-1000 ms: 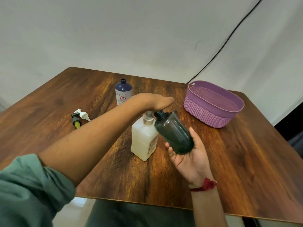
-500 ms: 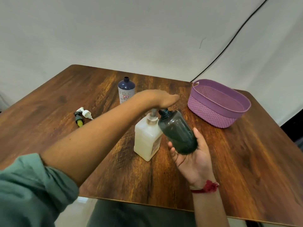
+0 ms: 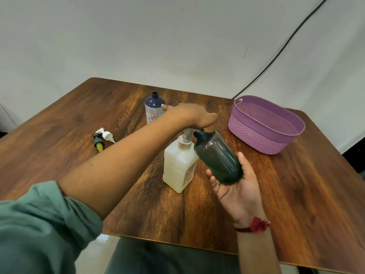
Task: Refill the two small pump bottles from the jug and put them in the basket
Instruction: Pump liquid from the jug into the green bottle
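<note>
— From the head camera, what is the left grip (image 3: 190,117) doing?
— It lies flat, palm down, on the pump of the jug (image 3: 177,169), curled round nothing. The palm hides the pump's head, and only the stem shows below it.
— And the jug itself?
— It is pale and square, and stands upright near the middle of the counter (image 3: 296,194).
— The right grip (image 3: 237,190)?
— It is palm up, just right of the jug, cupped round the base of the dark bottle (image 3: 217,157). The thumb runs up one side and the fingers curl on the other. The bottle leans to the left with its cap off. Its open neck is up against the pump, just under the left palm. I can't tell whether anything is running in.
— The second bottle?
— The blue bottle (image 3: 154,109) stands upright toward the far side of the counter, neck open, partly behind the left grip. Whether the two touch, I can't tell.
— Their tops?
— Two pump tops (image 3: 102,138) lie together at the left of the counter. One is white, the other black with a yellow-green end. They are well apart from both bottles.
— The basket (image 3: 256,139)?
— It is purple and oval, near the far right corner, apart from both grips.
— Anything else?
— A green sleeve (image 3: 39,224) is pushed up the left arm and a red thread (image 3: 254,224) circles the right wrist. A black cable (image 3: 276,56) runs across the white backdrop.
</note>
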